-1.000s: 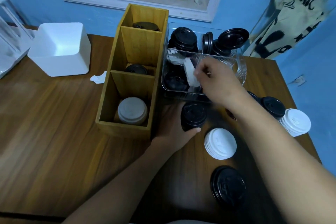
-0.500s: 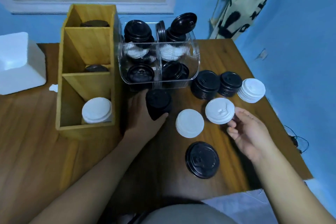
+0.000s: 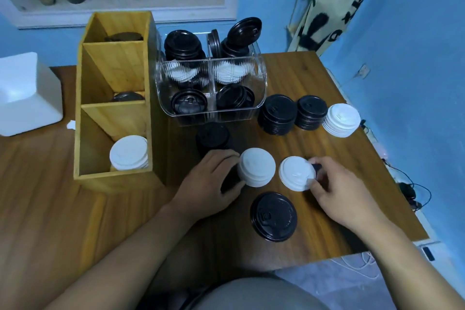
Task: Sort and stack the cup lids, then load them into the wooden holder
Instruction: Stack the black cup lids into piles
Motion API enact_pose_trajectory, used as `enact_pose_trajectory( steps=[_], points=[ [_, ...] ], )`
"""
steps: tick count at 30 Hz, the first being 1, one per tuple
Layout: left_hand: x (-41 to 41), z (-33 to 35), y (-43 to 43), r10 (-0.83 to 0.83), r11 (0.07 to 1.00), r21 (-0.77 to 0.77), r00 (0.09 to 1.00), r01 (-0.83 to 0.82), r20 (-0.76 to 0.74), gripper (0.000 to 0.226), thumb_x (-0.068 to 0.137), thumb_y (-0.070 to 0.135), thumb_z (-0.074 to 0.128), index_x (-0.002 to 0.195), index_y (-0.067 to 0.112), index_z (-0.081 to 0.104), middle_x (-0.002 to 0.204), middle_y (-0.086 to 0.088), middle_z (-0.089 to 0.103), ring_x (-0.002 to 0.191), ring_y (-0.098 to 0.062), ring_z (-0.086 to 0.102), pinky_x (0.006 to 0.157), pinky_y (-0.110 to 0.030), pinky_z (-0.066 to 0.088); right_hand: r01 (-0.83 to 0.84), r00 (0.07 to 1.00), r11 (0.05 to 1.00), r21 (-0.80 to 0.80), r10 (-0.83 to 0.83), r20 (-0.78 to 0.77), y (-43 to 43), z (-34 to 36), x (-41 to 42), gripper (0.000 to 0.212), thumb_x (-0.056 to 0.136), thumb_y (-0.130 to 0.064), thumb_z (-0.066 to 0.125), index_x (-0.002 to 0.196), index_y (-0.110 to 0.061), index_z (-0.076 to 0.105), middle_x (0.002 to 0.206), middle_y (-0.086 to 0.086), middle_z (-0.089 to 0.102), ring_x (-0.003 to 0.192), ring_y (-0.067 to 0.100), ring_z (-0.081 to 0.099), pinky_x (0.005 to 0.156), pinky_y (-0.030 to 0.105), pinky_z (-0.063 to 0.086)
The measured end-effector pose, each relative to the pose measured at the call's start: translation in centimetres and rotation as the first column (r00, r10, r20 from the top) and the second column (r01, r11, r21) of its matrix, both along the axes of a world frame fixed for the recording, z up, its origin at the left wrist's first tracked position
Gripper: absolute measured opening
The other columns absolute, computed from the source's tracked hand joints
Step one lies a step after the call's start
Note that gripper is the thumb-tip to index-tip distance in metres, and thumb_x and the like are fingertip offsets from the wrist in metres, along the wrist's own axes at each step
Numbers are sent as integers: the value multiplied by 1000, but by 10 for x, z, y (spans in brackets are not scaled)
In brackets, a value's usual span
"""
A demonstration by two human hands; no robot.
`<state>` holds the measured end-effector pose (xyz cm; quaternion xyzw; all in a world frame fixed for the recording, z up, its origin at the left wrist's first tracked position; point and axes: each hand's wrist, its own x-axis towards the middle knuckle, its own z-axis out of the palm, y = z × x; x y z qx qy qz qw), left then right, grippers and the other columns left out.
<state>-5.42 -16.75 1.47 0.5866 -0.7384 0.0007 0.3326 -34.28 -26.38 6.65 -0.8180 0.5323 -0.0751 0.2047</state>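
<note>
The left hand (image 3: 211, 184) sits near the middle of the wooden surface (image 3: 50, 196). Its fingers and thumb are curled round the 9 o'clock side of a short white stack (image 3: 256, 166) of lids, gripping it. Just beside that stack, at its 3 o'clock, lies a single white lid (image 3: 297, 173). The right hand (image 3: 337, 191) pinches that lid's 3 o'clock edge between curled fingertips and thumb. A lone black lid (image 3: 273, 216) lies flat at 6 o'clock from the two white ones, apart from both hands. A black stack (image 3: 212, 137) stands at 12 o'clock from the left hand, close to its knuckles.

The wooden holder (image 3: 113, 178) stands at 9 o'clock from the hands and has three compartments in a row. The nearest holds a white pile (image 3: 128, 152), and dark lids show low in the middle one (image 3: 127, 96) and the far one (image 3: 123, 36). At the holder's 3 o'clock side is a clear bin (image 3: 260, 88) with black and white lids mixed inside. At the bin's 4 o'clock stand two more black piles (image 3: 278, 113) (image 3: 312, 112) and a white one (image 3: 341, 119), side by side. A white foam box (image 3: 25, 93) rests at the surface's 9 o'clock edge.
</note>
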Motion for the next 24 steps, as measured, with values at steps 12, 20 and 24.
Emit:
enact_pose_trajectory(
  steps=[12, 20, 24],
  points=[
    [-23, -2, -14, 138, 930, 362, 973, -62, -187, 93, 83, 64, 71, 156, 21, 32, 156, 5, 40, 143, -7, 31, 118, -23, 27, -278, 947, 961, 10, 275, -165, -29, -2, 13, 90, 77, -74, 66, 153, -41, 31, 143, -17, 39, 124, 8, 34, 100, 31, 44],
    [-20, -2, -17, 151, 931, 357, 968, -71, -202, 82, 81, 59, 77, 148, 24, 46, 144, 9, 51, 133, -3, 38, 108, -11, 23, -262, 965, 962, 74, 260, 40, -37, -4, 2, 74, 77, -51, 81, 142, -41, 48, 139, -19, 51, 128, 10, 43, 104, 29, 36],
    [-20, -1, -17, 159, 933, 351, 966, -78, -206, 84, 79, 62, 76, 148, 24, 46, 144, 9, 53, 132, -4, 41, 108, -14, 26, -191, 948, 981, -22, 190, 256, -35, 9, 27, 68, 72, -59, 79, 133, -38, 59, 127, -18, 58, 117, 8, 53, 98, 34, 47]
  ],
)
